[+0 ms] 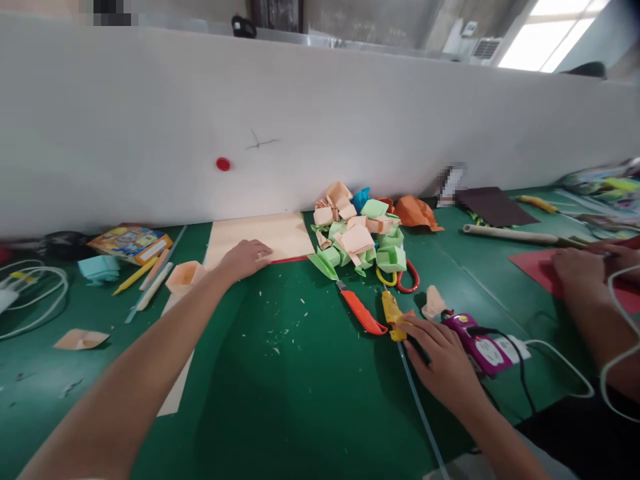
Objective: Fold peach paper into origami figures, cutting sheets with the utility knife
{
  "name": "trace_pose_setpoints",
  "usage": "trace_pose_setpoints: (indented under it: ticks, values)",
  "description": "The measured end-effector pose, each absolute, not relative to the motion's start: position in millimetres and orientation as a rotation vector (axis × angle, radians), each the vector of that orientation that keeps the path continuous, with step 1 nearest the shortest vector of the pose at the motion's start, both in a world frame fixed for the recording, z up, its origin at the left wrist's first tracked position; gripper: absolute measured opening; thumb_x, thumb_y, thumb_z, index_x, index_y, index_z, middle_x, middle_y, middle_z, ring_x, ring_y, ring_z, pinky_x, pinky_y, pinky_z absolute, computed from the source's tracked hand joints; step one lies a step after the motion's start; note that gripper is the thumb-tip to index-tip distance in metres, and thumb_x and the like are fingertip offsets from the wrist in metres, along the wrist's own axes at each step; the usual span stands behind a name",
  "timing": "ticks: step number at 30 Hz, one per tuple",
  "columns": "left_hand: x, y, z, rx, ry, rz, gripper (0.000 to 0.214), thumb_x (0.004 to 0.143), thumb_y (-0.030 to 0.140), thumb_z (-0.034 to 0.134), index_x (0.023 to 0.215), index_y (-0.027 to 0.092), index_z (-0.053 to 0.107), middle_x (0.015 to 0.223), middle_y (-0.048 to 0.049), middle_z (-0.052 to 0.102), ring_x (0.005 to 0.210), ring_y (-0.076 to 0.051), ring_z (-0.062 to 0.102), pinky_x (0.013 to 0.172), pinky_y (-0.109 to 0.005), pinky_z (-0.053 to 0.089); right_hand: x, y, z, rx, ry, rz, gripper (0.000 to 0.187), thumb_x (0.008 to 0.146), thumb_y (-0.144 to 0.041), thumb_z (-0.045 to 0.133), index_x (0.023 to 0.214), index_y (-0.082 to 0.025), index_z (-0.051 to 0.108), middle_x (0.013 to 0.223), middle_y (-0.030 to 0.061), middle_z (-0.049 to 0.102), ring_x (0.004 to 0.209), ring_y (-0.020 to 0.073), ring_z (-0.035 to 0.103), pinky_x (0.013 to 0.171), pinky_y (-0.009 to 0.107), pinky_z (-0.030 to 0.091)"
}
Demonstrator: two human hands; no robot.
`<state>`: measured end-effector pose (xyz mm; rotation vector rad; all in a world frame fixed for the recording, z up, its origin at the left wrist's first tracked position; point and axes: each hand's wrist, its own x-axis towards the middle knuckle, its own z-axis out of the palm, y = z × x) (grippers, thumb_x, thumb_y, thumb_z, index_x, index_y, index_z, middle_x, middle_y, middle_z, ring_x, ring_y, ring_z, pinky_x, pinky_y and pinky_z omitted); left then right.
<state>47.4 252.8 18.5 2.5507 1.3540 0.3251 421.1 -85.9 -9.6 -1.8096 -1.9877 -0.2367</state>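
My left hand (245, 259) lies flat, fingers apart, on the near edge of a peach paper sheet (260, 235) on the green table. My right hand (440, 353) rests palm down further right, its fingertips touching a yellow cutter (391, 308). It holds nothing that I can see. A purple glue gun (477, 341) lies just right of that hand, and an orange cutter (363, 313) just left of the yellow one. A thin clear glue stick (420, 413) runs out from under the right hand toward me. A pile of folded peach and green paper pieces (360, 237) sits behind the cutters.
Scissors (407, 280) with red and yellow handles lie by the pile. A co-worker's hand (580, 267) presses on red paper (535, 265) at the right. At the left are a colourful booklet (131, 241), pencils (135, 275), a small peach paper box (185, 277) and a white cable (35, 293). A white partition (300, 120) closes the table's far side.
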Motion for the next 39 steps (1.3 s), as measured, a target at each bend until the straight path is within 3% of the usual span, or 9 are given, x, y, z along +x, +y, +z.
trace_pose_setpoints:
  ticks: [13,20,26,29,39]
  values:
    - [41.3,217.9,23.4,2.535,1.575,0.434,0.033,0.099,0.037,0.062,0.126,0.018,0.061,0.127,-0.0102,0.063,0.107,-0.023,0.065,0.091,-0.044,0.057,424.8,-87.2,-30.8,-1.747,-1.918,-0.292,0.036,0.097,-0.029,0.050,0.132,-0.025,0.055,0.126,0.0117,0.069,0.111,0.0321,0.065,0.096,0.050,0.046]
    - [44.5,135.0,40.1,2.625,1.492,0.827,0.014,0.095,0.018,0.051,0.095,0.018,0.065,0.107,-0.0112,0.069,0.104,-0.027,0.065,0.098,-0.046,0.050,423.8,-90.3,-32.2,-1.730,-1.823,-0.436,0.045,0.098,-0.034,0.048,0.141,-0.022,0.049,0.135,0.0179,0.061,0.122,0.0381,0.059,0.099,0.055,0.042]
    - [34.6,7.2,44.2,2.536,1.196,0.991,0.014,0.094,0.013,0.049,0.085,0.021,0.057,0.102,-0.0058,0.070,0.101,-0.017,0.067,0.085,-0.027,0.056,398.1,-92.5,-14.7,-1.649,-1.794,-0.521,0.042,0.100,-0.034,0.049,0.139,-0.020,0.051,0.131,0.0198,0.060,0.116,0.0385,0.060,0.094,0.053,0.042]
    - [33.7,-38.0,36.2,2.426,1.112,0.912,0.015,0.094,0.010,0.051,0.094,0.022,0.060,0.106,-0.0051,0.071,0.100,-0.017,0.067,0.084,-0.028,0.057,374.8,-90.4,-0.2,-1.514,-1.881,-0.469,0.044,0.099,-0.028,0.051,0.142,-0.021,0.049,0.128,0.0192,0.061,0.114,0.0375,0.060,0.093,0.052,0.041]
    - [47.4,-78.7,18.6,2.336,0.912,0.770,0.010,0.089,0.013,0.054,0.093,0.021,0.060,0.100,-0.0069,0.072,0.086,-0.019,0.067,0.075,-0.030,0.056,333.1,-85.6,10.7,-1.222,-2.074,-0.257,0.068,0.095,-0.020,0.058,0.157,-0.017,0.029,0.138,0.0186,0.053,0.128,0.0360,0.049,0.099,0.049,0.043]
